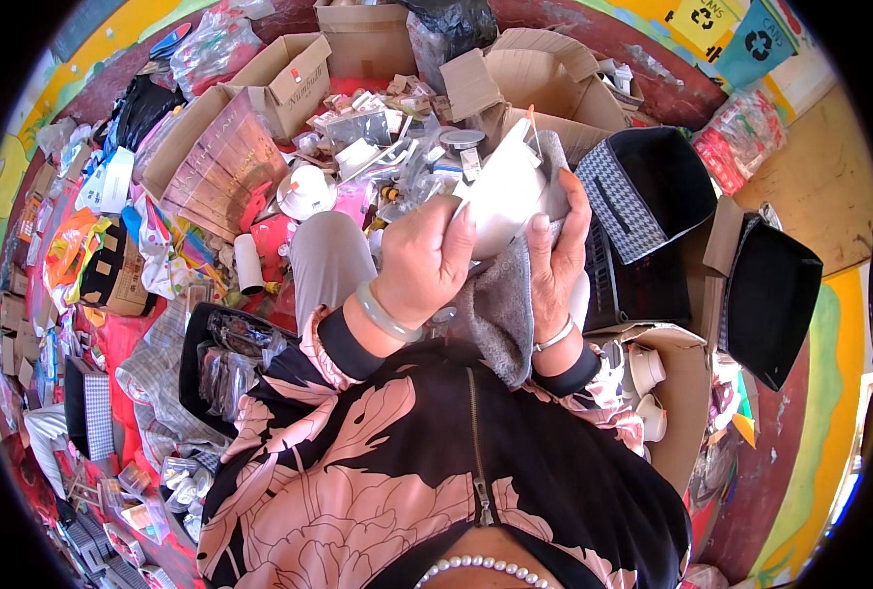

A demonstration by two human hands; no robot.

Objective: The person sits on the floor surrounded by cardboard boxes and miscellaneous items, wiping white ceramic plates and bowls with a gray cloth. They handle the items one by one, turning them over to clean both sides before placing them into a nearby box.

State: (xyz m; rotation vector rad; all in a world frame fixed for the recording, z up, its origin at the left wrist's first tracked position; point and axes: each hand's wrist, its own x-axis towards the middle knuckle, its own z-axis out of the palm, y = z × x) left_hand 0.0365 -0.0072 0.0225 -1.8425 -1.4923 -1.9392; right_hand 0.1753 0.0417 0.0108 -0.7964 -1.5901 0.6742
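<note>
In front of my chest, my left hand (423, 257) grips a smooth white piece (507, 196) with a pointed upper end. It looks like crockery or plastic, but its exact kind does not show. My right hand (558, 250) is closed round a grey cloth (500, 304), which it presses against the white piece's right side. The cloth's lower end hangs down between my wrists. Part of the white piece is hidden behind the fingers and the cloth.
Ahead lies a heap of small packets and plastic parts, with a white cup-like item (307, 191). Open cardboard boxes (284, 83) stand behind it. Close by my right are black-lined checked bins (653, 191) and a carton (687, 412) holding white cups (645, 369). A black tray (201, 378) sits left.
</note>
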